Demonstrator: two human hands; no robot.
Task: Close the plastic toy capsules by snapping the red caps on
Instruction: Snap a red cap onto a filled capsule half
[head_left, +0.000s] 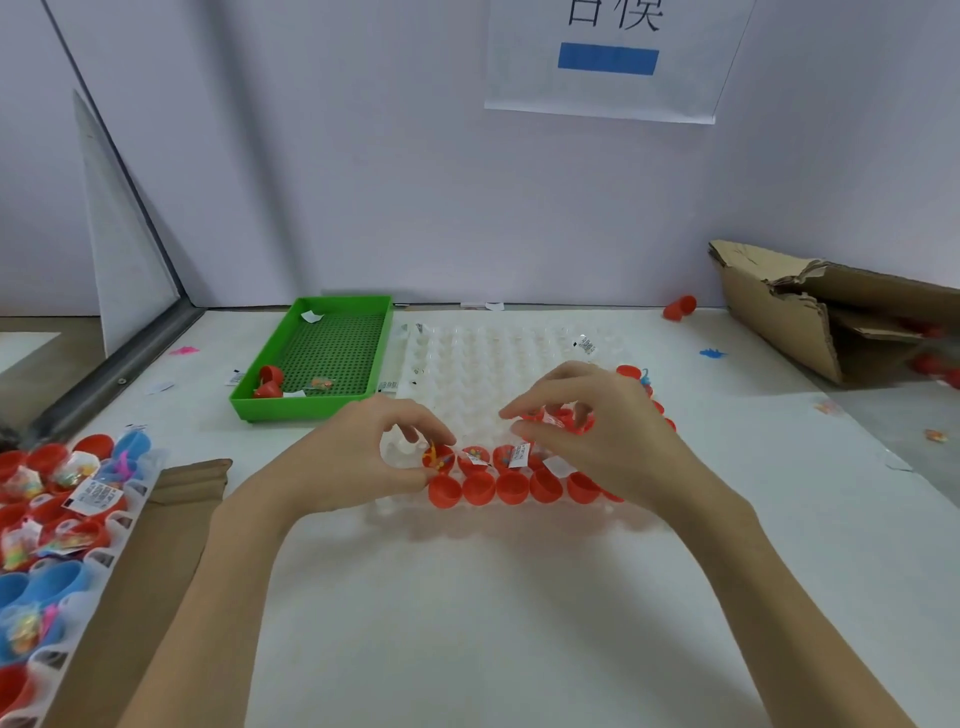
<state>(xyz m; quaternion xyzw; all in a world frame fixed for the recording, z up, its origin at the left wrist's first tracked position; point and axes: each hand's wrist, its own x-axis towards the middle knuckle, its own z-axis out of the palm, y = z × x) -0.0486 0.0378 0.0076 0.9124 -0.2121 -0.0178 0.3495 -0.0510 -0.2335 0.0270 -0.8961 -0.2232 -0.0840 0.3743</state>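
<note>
Your clear tray (483, 358) sits mid-table w/ a row of caps (511, 488) along its near edge, filled capsule halves (475, 460) just behind them. Your left hand (358, 457) is at the row's left end, right hand (597, 431) over its right part. Mesh tray (291, 395) lies left-behind the clear tray; cardboard box (810, 322) far right; bin of capsules (57, 519) near left.

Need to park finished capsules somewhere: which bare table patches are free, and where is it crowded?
Free: the white tabletop between the forearms, near side of the clear plastic dimpled tray; also the strip between that tray and the torn brown cardboard box. Crowded: the tray's near rows of red caps, and the far-left bin of red and blue capsules.
</note>
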